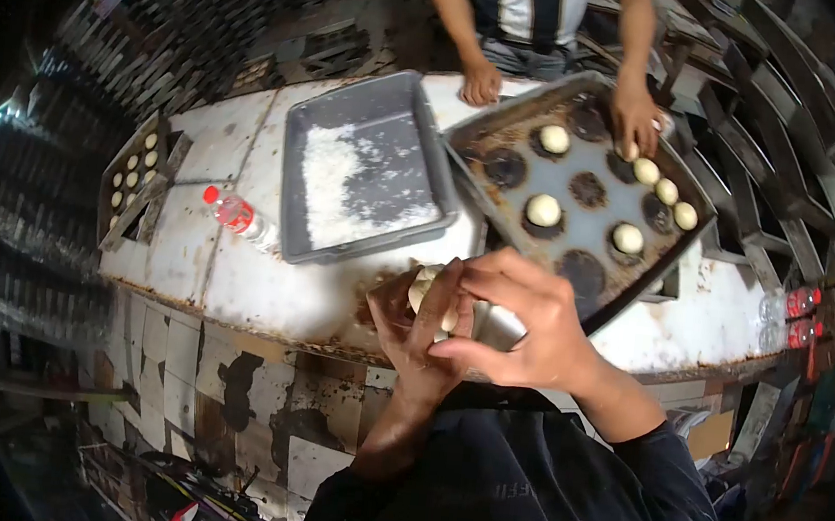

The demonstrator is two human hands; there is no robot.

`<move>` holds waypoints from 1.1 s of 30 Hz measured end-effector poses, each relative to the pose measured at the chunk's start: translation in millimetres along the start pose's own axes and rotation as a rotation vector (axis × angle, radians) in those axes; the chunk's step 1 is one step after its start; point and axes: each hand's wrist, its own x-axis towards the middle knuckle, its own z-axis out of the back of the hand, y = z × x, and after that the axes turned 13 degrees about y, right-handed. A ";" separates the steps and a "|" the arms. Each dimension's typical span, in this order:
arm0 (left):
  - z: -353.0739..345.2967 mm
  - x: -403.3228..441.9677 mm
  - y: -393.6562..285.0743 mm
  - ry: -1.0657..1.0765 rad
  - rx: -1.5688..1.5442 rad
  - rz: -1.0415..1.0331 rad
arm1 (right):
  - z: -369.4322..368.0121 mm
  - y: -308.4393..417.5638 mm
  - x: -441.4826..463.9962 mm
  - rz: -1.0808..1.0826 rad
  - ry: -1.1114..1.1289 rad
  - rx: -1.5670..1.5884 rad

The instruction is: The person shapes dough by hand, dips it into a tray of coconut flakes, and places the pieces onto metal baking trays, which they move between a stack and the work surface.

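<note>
Just below the frame's centre, pale dough (421,291) sits within the left hand's (414,346) curled fingers, while the right hand (542,328) arches in from the right, its grip on it unclear.

Faint lettering on black shirt (516,490), print on red bottle label (234,214): neither legible.

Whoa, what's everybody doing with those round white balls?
One person's left hand holds a pale, doughy lump, with the right hand right up against that hand. Across the table, another person's hand reaches into a big tray with pale balls in it.
</note>
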 end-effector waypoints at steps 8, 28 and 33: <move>-66.4 -38.2 -98.3 0.301 -1.284 0.011 | 105.7 23.5 -117.8 -0.071 -0.176 0.072; -126.6 -20.8 -155.0 0.210 -1.126 -0.084 | 134.3 -7.8 -199.9 -0.150 0.013 -0.019; -124.6 -76.4 -79.1 0.706 -0.711 0.185 | 114.6 -14.4 -184.0 -0.056 -0.058 -0.059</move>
